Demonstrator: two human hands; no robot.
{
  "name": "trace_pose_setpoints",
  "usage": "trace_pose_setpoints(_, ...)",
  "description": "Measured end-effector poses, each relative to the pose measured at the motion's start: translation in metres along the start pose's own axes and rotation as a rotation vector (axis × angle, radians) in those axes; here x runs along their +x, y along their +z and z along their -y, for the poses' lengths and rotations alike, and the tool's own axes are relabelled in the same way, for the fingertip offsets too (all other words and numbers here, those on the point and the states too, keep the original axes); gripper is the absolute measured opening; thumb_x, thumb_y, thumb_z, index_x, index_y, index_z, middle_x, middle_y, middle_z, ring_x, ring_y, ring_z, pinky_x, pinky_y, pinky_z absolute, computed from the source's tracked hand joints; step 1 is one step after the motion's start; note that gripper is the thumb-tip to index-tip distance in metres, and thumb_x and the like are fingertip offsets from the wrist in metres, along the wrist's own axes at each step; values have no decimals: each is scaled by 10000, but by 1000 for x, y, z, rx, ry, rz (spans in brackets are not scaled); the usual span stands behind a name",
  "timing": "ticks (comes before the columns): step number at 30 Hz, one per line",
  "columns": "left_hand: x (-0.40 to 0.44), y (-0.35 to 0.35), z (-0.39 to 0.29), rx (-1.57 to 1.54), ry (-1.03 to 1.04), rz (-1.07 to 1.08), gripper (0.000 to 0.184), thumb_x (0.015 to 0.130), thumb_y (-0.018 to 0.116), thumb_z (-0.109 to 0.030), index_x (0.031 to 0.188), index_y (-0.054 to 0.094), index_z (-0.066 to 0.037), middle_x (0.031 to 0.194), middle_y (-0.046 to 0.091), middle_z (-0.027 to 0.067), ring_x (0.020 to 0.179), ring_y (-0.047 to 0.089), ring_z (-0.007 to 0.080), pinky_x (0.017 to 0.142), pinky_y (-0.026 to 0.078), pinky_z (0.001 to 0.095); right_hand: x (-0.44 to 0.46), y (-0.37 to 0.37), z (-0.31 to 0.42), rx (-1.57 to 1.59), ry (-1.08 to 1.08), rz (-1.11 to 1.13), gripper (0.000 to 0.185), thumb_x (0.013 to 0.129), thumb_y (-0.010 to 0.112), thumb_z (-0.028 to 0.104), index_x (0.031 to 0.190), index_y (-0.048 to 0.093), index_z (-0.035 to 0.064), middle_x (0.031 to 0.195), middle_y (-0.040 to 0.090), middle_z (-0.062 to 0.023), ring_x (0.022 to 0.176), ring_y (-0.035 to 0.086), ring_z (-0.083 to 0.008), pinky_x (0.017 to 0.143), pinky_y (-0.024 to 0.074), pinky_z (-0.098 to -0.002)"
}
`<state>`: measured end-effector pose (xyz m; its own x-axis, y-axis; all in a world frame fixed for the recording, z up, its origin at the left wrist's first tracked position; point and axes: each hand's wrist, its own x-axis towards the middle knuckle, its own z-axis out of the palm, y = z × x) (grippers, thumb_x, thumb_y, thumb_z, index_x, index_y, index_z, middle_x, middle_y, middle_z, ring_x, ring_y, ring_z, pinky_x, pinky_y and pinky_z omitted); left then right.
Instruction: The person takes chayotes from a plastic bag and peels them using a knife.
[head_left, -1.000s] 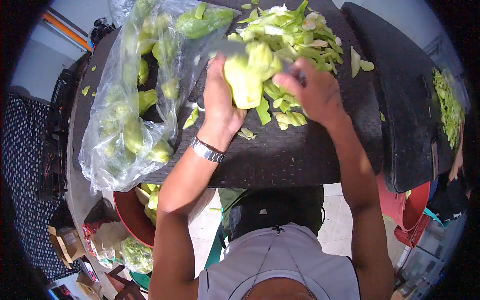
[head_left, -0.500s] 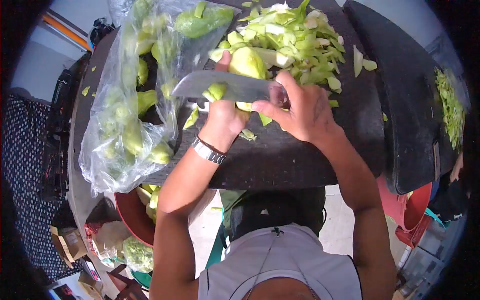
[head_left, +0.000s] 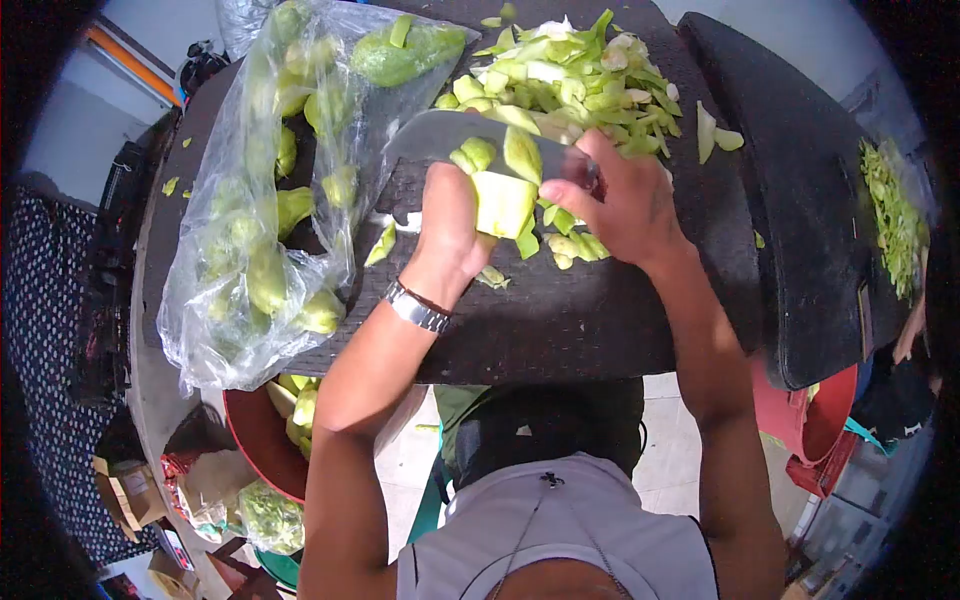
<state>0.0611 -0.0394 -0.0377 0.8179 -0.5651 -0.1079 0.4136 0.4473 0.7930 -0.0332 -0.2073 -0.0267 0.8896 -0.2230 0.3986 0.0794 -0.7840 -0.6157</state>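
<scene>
While the left hand point(head_left: 450, 215) clasps a pale green vegetable point(head_left: 503, 205) above the dark surface point(head_left: 600, 335), the right hand point(head_left: 632, 195) grips a knife point(head_left: 430, 135) at its far end, pieces point(head_left: 476, 154) against the blade. Slicing seems in hand; the next move calls for fingertips kept clear.

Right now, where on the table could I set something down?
The table looks bare along its near edge, right of the bag, and, bar a scrap, between the right hand and the black panel. The panel's middle looks bare too. Crowded: the left side under the bag, the far middle under the peelings, and around the knife.
</scene>
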Motion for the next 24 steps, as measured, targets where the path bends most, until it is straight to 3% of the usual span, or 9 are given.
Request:
trace_pose_setpoints(6,13,-21,3,64,79,69,452,1082,460,-433,1308,565,-55,1195,684,101,1022,702,235,870,593,391,0,-7,6,39,113,84,565,885,700,603,939,644,43,776,710,-172,724,727,-368,696,566,-463)
trace_pose_setpoints(10,4,-4,-14,129,25,120,455,1067,470,-409,1229,598,-4,1118,694,127,963,715,194,817,599,351,8,-10,-11,-104,287,-34,631,945,594,655,972,677,30,841,705,-222,832,717,-399,780,547,-471)
trace_pose_setpoints(13,0,8,-15,9,10,80,543,1056,494,-511,1261,585,-16,1144,692,138,998,713,200,825,601,357,17,-21,-35,62,413,-5,699,959,537,699,972,697,18,868,696,-249,866,692,-420,818,524,-479)
trace_pose_setpoints(14,3,8,-16,-25,-2,75,513,1049,507,-492,1205,625,-18,1039,727,145,887,727,254,808,605,398,15,-22,-38,98,514,3,737,949,542,715,951,691,-7,842,684,-249,833,682,-412,808,520,-473)
trace_pose_setpoints(17,12,1,-12,-76,-35,64,509,1052,501,-488,1214,620,-20,1046,722,152,898,718,266,829,603,411,12,-21,-25,-5,562,21,754,931,570,714,947,684,-31,818,678,-245,841,696,-394,805,524,-469)
trace_pose_setpoints(20,22,-19,-6,-150,-105,41,481,1059,495,-467,1223,614,-31,1059,715,141,916,710,272,832,596,408,4,-4,-9,-13,375,-11,698,892,662,676,922,653,-21,770,684,-192,774,716,-364,741,547,-457)
trace_pose_setpoints(21,24,-23,-5,-167,-114,25,477,1059,496,-466,1223,613,-33,1055,715,139,916,709,271,827,595,405,-1,2,-1,8,271,32,611,889,703,605,931,631,0,753,676,-159,729,705,-320,704,543,-426)
trace_pose_setpoints(22,22,-8,-4,-271,-69,-122,462,1060,493,-479,1202,613,-57,1005,706,109,858,705,230,787,600,391,-6,8,6,29,166,77,533,887,745,533,940,609,20,736,668,-126,685,695,-275,667,540,-395)
trace_pose_setpoints(24,27,-20,-6,-253,-102,-15,518,1030,528,-532,1178,633,-47,968,717,119,831,710,248,767,598,383,-15,17,20,36,-81,112,455,848,831,415,935,575,49,705,657,-64,607,675,-223,592,536,-351)
